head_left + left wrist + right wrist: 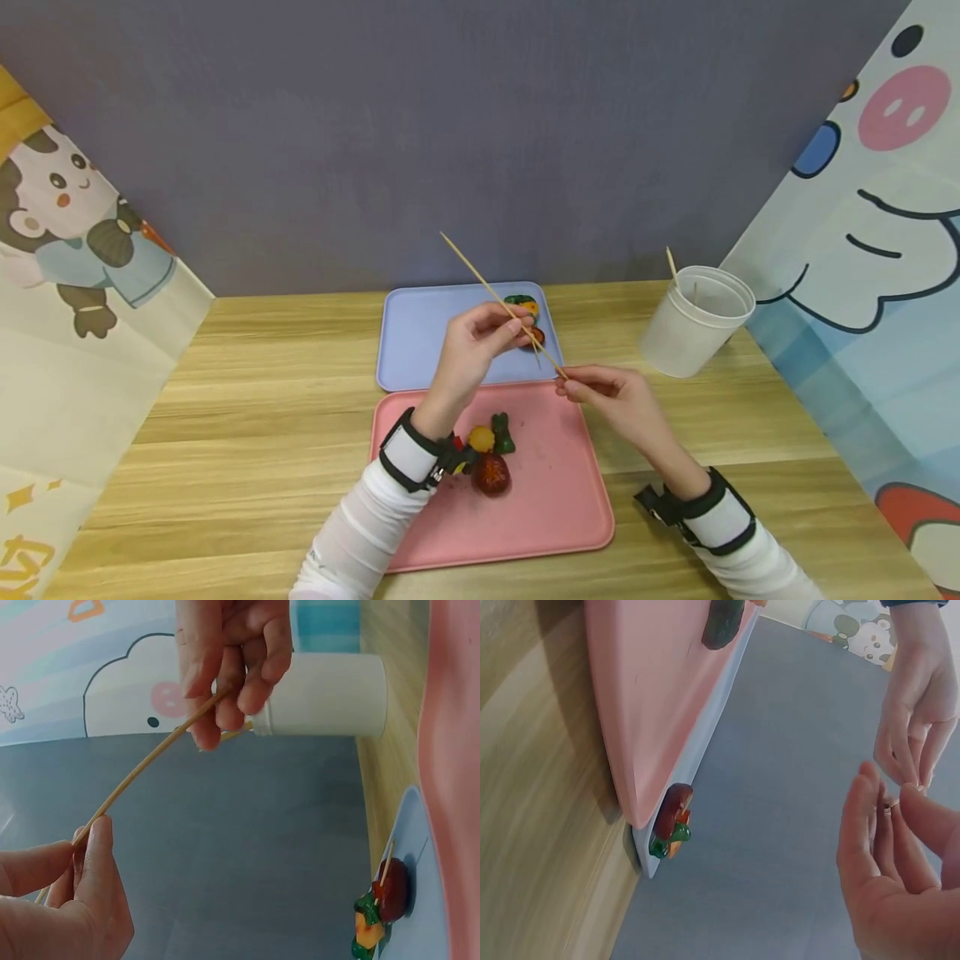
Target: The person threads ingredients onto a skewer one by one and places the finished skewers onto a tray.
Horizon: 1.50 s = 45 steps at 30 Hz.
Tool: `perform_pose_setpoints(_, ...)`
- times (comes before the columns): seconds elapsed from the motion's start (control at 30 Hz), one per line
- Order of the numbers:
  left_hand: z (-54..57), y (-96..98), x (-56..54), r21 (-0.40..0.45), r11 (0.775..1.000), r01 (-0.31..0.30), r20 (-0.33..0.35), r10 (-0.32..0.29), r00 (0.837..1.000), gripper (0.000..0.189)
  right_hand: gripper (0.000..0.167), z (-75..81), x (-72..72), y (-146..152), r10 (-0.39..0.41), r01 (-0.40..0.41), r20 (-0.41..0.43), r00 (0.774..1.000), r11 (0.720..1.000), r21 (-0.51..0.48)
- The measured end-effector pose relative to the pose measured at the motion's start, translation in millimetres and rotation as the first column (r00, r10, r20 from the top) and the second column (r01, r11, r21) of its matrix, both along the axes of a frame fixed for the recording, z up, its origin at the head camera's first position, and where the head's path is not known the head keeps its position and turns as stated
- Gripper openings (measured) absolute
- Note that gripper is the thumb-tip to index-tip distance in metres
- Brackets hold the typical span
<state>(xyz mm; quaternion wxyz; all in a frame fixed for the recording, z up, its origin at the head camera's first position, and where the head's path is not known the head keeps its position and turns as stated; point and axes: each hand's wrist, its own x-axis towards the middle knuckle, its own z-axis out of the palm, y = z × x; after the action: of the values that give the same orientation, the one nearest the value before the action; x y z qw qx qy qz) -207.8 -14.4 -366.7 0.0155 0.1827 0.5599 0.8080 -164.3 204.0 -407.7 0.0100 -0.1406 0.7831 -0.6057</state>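
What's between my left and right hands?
A bare stretch of wooden skewer, pinched by your left hand and right hand; the left wrist view shows it.

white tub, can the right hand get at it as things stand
Probably yes: the white tub stands near the right hand and nothing seems to block the way, though that hand holds the wooden stick.

A wood-grained bench point(255, 433) carries a pink tray point(555, 500). Just beyond the pink tray lies a blue tray point(416, 333), perhaps touching it. A white tub point(675, 337) stands beyond its far right corner.
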Motion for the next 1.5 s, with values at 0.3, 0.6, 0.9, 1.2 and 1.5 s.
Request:
perform_pose_setpoints(0.3, -1.0, -2.1, 0.1, -0.086, 0.996, 0.016, 0.001, -0.016, 1.0, 0.02, 0.023, -0.9, -0.4, -3.0, -0.013, 0.013, -0.014, 1.0, 1.0, 0.01)
perform_pose_setpoints(0.6, -6.1, -17.9, 3.8, -0.447, 0.887, 0.113, 0.082, -0.085, 0.993, 0.031, 0.021, -6.0, -0.8, 8.5, -0.025, 0.026, -0.04, 0.999, 1.0, 0.015)
perform_pose_setpoints(0.9, -15.7, -33.0, 18.5, -0.719, 0.69, 0.083, -0.063, -0.184, 0.981, 0.03, 0.024, -7.9, -1.5, 21.3, -0.038, 0.038, -0.011, 0.999, 0.999, -0.01)
perform_pose_setpoints(1.2, -16.7, -42.9, 40.4, -0.864, 0.504, -0.009, -0.162, -0.261, 0.951, 0.031, 0.026, -10.1, -2.0, 37.7, -0.059, 0.059, -0.015, 0.998, 0.998, 0.002)
perform_pose_setpoints(1.5, -20.1, -34.4, 58.5, -0.965, 0.261, -0.017, -0.128, -0.413, 0.902, 0.035, 0.025, -13.2, -8.1, 52.7, -0.097, 0.097, -0.025, 0.995, 0.995, 0.027)
